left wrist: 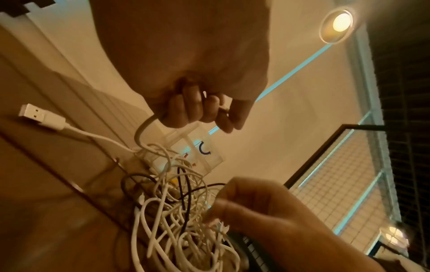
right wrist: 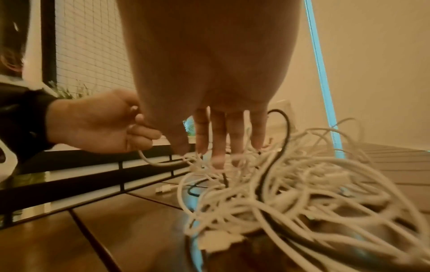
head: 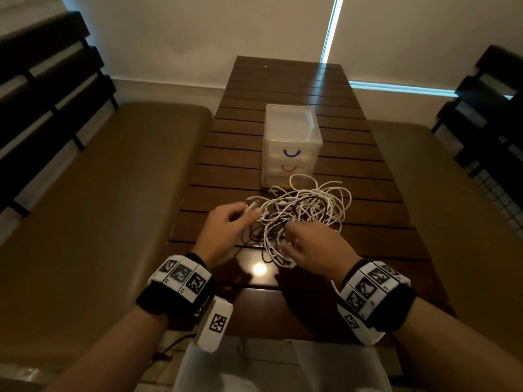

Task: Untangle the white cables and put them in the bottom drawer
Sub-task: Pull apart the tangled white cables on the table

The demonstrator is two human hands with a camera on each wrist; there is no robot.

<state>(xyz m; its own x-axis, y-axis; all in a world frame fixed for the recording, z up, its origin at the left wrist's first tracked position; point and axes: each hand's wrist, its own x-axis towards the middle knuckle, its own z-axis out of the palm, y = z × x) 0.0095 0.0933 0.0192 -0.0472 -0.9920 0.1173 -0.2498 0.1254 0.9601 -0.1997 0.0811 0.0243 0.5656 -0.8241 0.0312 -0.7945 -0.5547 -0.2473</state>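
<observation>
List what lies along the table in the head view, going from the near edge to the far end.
Lamp reflection on the table → right hand → left hand gripping a white cable → tangle of white and black cables → clear three-drawer box → bare table slats.

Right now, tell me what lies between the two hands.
The cable tangle, white with dark strands, fills the gap between left hand and right hand; head view.

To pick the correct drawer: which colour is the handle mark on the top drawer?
Blue; the top drawer's handle mark shows best in the head view.
</observation>
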